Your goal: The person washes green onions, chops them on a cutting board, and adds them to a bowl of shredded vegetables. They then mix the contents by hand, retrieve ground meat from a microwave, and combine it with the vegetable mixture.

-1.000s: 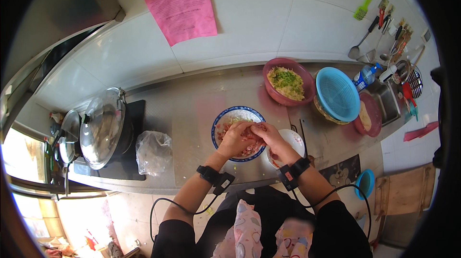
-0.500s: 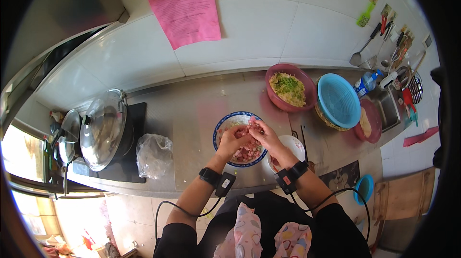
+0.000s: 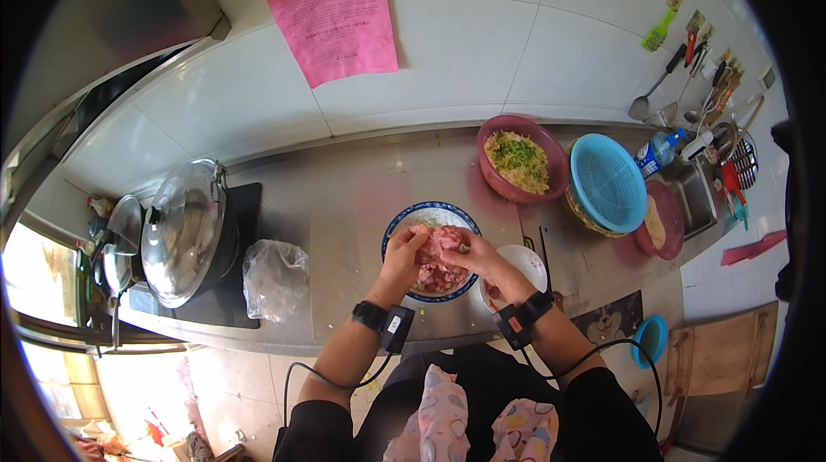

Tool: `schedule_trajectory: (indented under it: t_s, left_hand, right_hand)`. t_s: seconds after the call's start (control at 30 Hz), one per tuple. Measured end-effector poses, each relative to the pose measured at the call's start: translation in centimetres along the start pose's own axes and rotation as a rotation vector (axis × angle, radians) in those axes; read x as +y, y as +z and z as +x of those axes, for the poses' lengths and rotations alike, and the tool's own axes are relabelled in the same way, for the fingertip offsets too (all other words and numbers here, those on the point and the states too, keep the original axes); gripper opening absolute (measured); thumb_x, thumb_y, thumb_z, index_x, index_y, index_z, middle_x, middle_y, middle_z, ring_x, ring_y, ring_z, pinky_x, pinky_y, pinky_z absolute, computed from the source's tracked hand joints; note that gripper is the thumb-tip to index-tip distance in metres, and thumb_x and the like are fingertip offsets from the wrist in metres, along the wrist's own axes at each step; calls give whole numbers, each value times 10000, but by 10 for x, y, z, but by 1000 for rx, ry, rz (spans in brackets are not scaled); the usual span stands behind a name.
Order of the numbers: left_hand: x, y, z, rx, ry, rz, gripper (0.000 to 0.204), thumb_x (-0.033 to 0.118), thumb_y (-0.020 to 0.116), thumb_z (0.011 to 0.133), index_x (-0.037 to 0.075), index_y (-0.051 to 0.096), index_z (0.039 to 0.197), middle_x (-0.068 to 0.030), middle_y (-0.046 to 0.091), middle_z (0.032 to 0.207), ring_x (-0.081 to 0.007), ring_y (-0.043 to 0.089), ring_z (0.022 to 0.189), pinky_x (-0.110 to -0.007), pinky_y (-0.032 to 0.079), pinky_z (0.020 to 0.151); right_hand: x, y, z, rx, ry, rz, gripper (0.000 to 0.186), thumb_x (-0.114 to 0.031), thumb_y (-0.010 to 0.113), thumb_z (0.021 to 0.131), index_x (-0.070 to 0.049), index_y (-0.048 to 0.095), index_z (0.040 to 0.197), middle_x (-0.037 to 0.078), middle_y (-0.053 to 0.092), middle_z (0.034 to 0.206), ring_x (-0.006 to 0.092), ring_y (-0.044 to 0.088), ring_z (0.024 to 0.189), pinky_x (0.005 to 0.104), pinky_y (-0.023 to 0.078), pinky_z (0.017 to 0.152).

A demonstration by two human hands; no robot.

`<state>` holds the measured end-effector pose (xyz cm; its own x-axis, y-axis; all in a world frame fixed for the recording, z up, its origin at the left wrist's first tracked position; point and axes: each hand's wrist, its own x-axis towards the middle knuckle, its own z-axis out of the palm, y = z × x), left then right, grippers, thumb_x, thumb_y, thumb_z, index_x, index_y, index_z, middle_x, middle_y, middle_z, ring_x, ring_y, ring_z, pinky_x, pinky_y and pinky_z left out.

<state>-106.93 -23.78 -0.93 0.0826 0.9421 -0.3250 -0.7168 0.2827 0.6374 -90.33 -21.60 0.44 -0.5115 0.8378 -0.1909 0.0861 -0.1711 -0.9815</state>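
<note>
A blue-and-white rimmed bowl stands on the steel counter in front of me, with chopped pink raw meat and some pale bits in it. Over the bowl, a lump of raw meat is held between both hands. My left hand grips its left side, fingers curled. My right hand closes on its right side. Partly under my right wrist is a white bowl with reddish remains inside.
A red basin of shredded vegetables with chopped greens sits behind, right of the bowl. Beside it are a blue basket and another red basin near the sink. Leftward lie a clear plastic bag and a lidded pot.
My hands have drawn slightly apart, and the meat lump between them now shows more openly. The bowls stay where they were.
</note>
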Motion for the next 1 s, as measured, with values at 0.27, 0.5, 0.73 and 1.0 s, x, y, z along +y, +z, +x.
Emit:
schedule_trajectory:
  t_s: [0.27, 0.5, 0.73, 1.0]
  left_hand:
    - [6, 5, -4, -148, 185, 354, 181, 122, 546, 850, 21, 552, 1000, -44, 591, 937, -127, 555, 865, -265, 470, 781]
    - [6, 4, 1, -85, 151, 219, 113, 48, 559, 823, 9, 583, 927, -47, 601, 881, -124, 569, 785, -259, 487, 721]
    - [3, -13, 7, -2, 16, 455, 159, -29, 527, 802, 1, 564, 954, -61, 598, 903, -138, 576, 788, -262, 482, 719]
    - [12, 3, -9, -219, 81, 498, 265, -10, 564, 782, -10, 535, 1045, -72, 589, 964, -145, 557, 880, -256, 444, 806]
  right_hand:
    - [-18, -2, -4, 67, -45, -477, 650, -380, 746, 633, -22, 496, 1115, 119, 609, 951, 217, 591, 878, 301, 448, 779]
    - [-13, 2, -5, 52, -100, -372, 638, -348, 766, 611, -18, 517, 1096, 126, 607, 967, 218, 589, 892, 305, 445, 799]
    - [-17, -2, -10, 61, -84, -232, 643, -276, 778, 610, -29, 504, 1136, 91, 579, 1066, 161, 549, 969, 282, 413, 857]
    - [-32, -9, -10, 103, -143, -761, 598, -319, 770, 540, -5, 539, 995, 169, 594, 886, 311, 577, 828, 355, 453, 729]
